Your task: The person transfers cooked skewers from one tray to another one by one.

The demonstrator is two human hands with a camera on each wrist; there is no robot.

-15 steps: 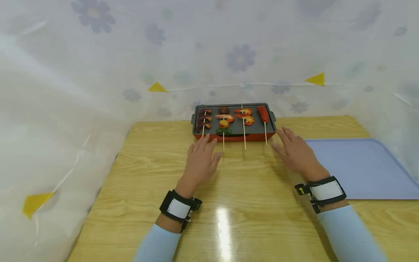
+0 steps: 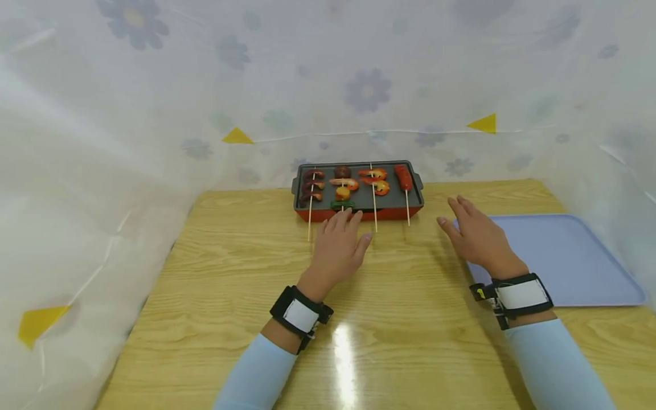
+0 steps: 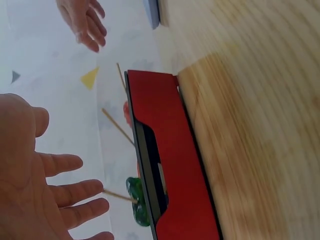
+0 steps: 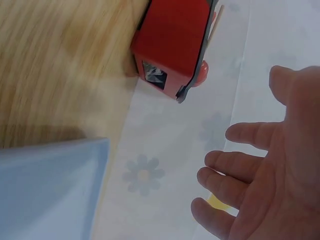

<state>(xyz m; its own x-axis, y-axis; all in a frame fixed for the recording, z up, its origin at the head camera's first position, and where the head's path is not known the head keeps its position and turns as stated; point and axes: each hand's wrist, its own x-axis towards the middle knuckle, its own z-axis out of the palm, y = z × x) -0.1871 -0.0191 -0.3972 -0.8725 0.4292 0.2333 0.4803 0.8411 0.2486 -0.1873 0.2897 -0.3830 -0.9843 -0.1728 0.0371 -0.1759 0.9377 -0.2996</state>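
Grill (image 2: 392, 214) sits at far edge of table (image 2: 230, 273), roughly mid, long side facing the person; red walls, dark top w/ a raised rim. Four skewers lie on it side by side, stick ends jutting past front rim. From L to R: skewer 1 (image 2: 314, 185) w/ three dark red pcs; skewer 2 (image 2: 343, 193) w/ a round brown pc, a shrimp, a yellow pc & a green pc (image 2: 342, 204) nearest the front; skewer 3 (image 2: 373, 185) w/ two orange-red pcs; skewer 4 (image 2: 403, 177) w/ one red sausage.

L hand (image 2: 335, 250) is up off table just in front of grill, nr stick of skewer 2. Fingers straight, slightly spread, thumb apart; nothing gripped. L wrist view has a fingertip right by that stick's end, can't tell if they touch. R hand (image 2: 479, 236) is in the air to R of grill, over L end of tray (image 2: 569, 267); fingers extended w/ small gaps, thumb out, holding nothing.

Tray is pale blue, flat on table, R of grill & well apart from it. R wrist view: cutout in grill's end wall, smth shiny inside, too unclear to name. Behind table hangs a whitish sheet (image 2: 287, 80) w/ flower prints & yellow flags (image 2: 238, 136). Both wrists wear black straps (image 2: 301, 315) w/ white patches, below lt blue sleeves (image 2: 261, 370).
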